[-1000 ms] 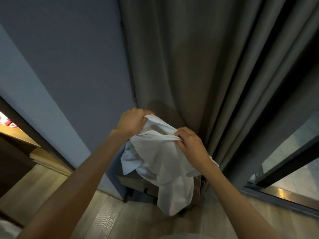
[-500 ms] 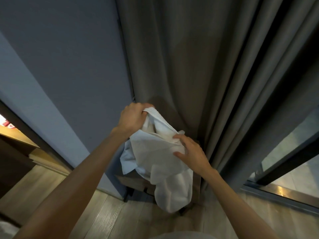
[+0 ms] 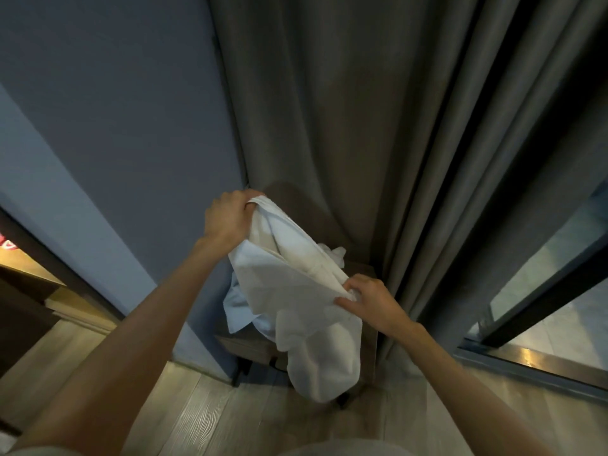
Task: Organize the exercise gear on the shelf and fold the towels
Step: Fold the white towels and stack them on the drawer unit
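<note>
The low stool [image 3: 253, 349] on the floor [image 3: 204, 416] apparently bears pale cloth [image 3: 237, 312].

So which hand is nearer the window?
Right. The right hand pinches the towel low, toward the window; the left hand grips its top corner farther off, by the blue wall.

Single head-worn wide-angle view, facing forward and down, close to curtain [image 3: 329, 126], probably standing height
</note>
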The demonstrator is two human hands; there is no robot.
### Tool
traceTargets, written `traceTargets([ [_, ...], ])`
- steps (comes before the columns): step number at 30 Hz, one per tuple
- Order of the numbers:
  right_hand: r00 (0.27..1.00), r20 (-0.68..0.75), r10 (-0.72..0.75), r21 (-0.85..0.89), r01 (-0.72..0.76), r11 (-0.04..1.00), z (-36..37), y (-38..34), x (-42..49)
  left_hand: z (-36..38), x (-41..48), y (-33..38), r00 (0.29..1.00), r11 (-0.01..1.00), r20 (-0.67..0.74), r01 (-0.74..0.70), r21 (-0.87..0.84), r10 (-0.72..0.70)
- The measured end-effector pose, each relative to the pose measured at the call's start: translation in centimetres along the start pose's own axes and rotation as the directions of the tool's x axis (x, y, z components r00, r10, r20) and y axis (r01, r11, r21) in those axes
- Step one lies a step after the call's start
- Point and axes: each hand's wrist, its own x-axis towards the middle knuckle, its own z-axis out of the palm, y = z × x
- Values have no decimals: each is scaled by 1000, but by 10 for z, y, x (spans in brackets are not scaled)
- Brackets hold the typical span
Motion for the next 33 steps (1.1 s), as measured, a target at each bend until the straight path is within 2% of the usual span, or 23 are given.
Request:
traceTargets([
  [4,991,-31,-127,-67,124,990,-16,3,-2,-5,4,-15,996,939,19,-92,332,91],
  [7,973,-117,-199,-86,189,978,-29,7,2,-8,8,-25,985,899,81,-170,403,150],
  [11,935,-199,-292,-171,261,950,-48,6,10,-15,13,-32,978,952,181,-146,268,99],
  [15,925,-191,-328,-196,291,936,-60,6,16,-17,16,-38,969,986,242,-1,168,-41],
  [19,922,-169,-347,-195,314,929,-68,4,18,-23,17,-49,951,985,266,170,-28,-157],
  [22,914,-183,-361,-154,336,929,-75,-5,22,-24,17,-49,959,960,180,246,-131,-221],
  [27,909,-255,-329,-113,310,944,-101,-33,32,-45,26,-33,969,956,-13,242,-165,-247],
  [30,898,-319,-302,-59,300,952,-126,-53,40,-70,36,-17,950,882,-76,249,-399,-302],
  [33,805,-490,-333,-78,340,937,-158,-77,54,-105,49,1,926,787,-222,114,-606,-305],
])
